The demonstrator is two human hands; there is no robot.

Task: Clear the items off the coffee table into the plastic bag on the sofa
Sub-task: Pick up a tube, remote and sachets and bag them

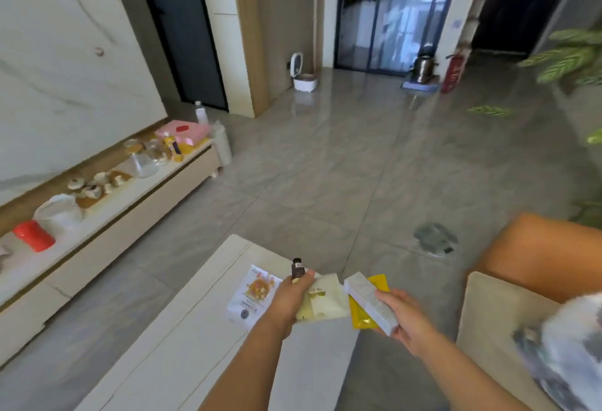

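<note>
Over the table (pixel 182 329), the left hand (pixel 288 299) has fingers wrapped round a bottle (pixel 298 269) and pale packet (pixel 325 303). The right hand (pixel 404 319) grips a box (pixel 371 301) and yellow packet (pixel 361 313). A printed packet (pixel 252 293) lies on the table.

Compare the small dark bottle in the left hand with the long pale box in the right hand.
The small dark bottle is brown with a black cap; the long pale box is whitish grey. The bottle is round and stands upright; the box is flat-sided and lies slanted. The bottle looks shorter than the box. Both are held above the coffee table edge.

Glossy tiled floor (pixel 325 166), glossy yellow packet (pixel 361 313), smooth coffee table (pixel 182 329)
</note>
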